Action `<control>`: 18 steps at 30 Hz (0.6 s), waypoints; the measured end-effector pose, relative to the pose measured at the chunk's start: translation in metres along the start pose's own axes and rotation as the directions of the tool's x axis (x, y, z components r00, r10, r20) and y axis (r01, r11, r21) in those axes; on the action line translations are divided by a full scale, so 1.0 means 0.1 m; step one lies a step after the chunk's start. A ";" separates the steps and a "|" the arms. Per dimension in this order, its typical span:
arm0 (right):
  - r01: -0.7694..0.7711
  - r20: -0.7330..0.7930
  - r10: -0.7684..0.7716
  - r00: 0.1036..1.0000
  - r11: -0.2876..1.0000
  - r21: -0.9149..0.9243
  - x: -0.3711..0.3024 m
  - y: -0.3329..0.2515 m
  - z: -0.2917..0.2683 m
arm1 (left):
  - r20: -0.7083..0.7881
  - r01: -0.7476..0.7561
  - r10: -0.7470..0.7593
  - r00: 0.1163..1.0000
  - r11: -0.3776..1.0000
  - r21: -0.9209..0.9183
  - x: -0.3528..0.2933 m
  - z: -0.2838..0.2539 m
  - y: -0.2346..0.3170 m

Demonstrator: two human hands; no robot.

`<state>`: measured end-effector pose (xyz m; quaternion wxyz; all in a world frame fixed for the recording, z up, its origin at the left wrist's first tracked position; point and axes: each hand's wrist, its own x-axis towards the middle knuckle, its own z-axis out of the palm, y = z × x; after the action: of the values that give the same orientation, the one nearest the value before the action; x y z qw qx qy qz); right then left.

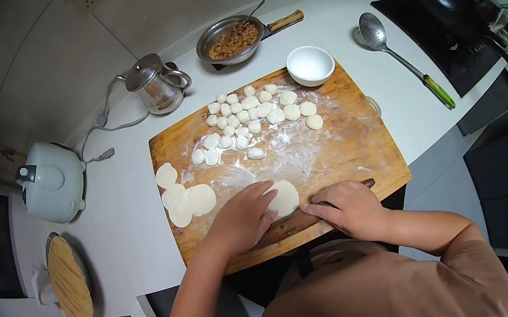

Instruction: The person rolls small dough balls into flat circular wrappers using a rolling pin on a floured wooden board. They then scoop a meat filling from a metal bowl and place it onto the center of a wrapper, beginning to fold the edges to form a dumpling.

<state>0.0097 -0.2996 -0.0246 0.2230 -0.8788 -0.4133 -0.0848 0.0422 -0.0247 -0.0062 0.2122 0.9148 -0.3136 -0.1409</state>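
Board's left: overlapping wrappers (201, 200), and they could stick if too little flour lies between. The left hand (244, 218), fingers close together, meets the left edge of the dough disc (285, 198); pinch or touch, can't tell. Lopsided pressure from the rolling pin (294, 222), just nearer the body, might thin it unevenly. The right hand (351, 210) curls over that pin, full grip unclear.

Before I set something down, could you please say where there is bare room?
Bare counter lies left of the cutting board, below the plug, and between board and slotted spoon. The board's upper middle is crowded with dough pieces.
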 end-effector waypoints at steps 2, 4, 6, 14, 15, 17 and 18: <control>0.023 -0.028 -0.023 0.999 0.999 0.023 0.00 -0.03 -0.02 | -0.008 0.045 -0.044 0.999 0.998 0.044 -0.12 0.00 0.05; 0.041 -0.024 -0.040 0.999 0.998 0.040 0.01 -0.04 0.00 | -0.013 0.105 -0.104 0.994 0.993 0.058 -0.31 -0.02 0.13; 0.050 -0.019 -0.049 0.999 0.997 0.060 0.04 -0.06 0.04 | -0.018 0.165 -0.164 0.986 0.986 0.039 -0.50 0.00 0.18; -0.062 0.050 0.060 0.997 0.996 0.057 0.27 0.01 0.06 | -0.229 0.267 -0.228 0.946 0.951 0.158 -0.67 0.28 0.13; -0.104 0.126 0.099 0.987 0.994 0.039 0.34 0.05 0.02 | -0.260 0.290 -0.241 0.935 0.942 0.170 -0.61 0.30 0.08; -0.074 0.026 0.076 0.997 0.995 -0.063 0.54 0.19 0.07 | -0.329 0.345 -0.277 0.903 0.923 0.171 -0.42 0.27 -0.01; -0.063 -0.025 0.061 0.998 0.991 -0.116 0.63 0.27 0.12 | -0.355 0.368 -0.291 0.888 0.914 0.170 -0.34 0.25 -0.07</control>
<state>0.0704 -0.2658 -0.0227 0.1781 -0.9018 -0.3777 -0.1111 0.0099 -0.0057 -0.0268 0.1248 0.9838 -0.1281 0.0139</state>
